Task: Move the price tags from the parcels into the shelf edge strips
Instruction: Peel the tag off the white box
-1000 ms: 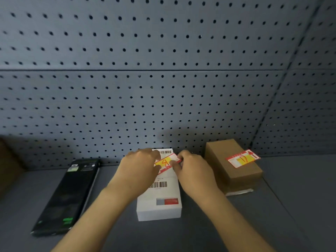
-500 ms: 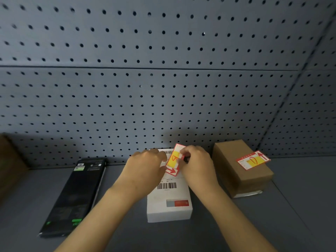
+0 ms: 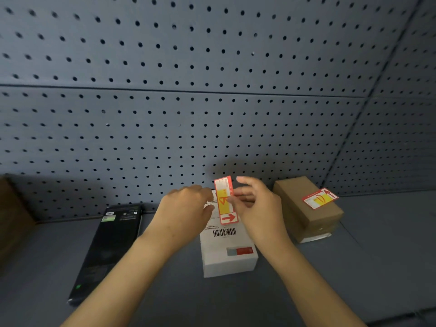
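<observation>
A white parcel (image 3: 228,253) with barcode labels lies in the middle of the grey shelf. Above its far end my right hand (image 3: 258,208) pinches a red, yellow and white price tag (image 3: 225,200), which stands upright on its short edge, lifted off the parcel. My left hand (image 3: 186,208) rests on the far left part of the white parcel, fingers curled over its edge. To the right, a brown cardboard parcel (image 3: 306,215) carries a second price tag (image 3: 320,198) on its top. No shelf edge strip is in view.
A long black box (image 3: 108,249) lies at the left on the shelf floor (image 3: 377,267). A brown object (image 3: 11,215) shows at the far left edge. Perforated grey panels (image 3: 188,114) form the back and right walls.
The tag lay flat on the white parcel under both hands; my right hand has peeled it up and turned it upright. The view has shifted slightly.
</observation>
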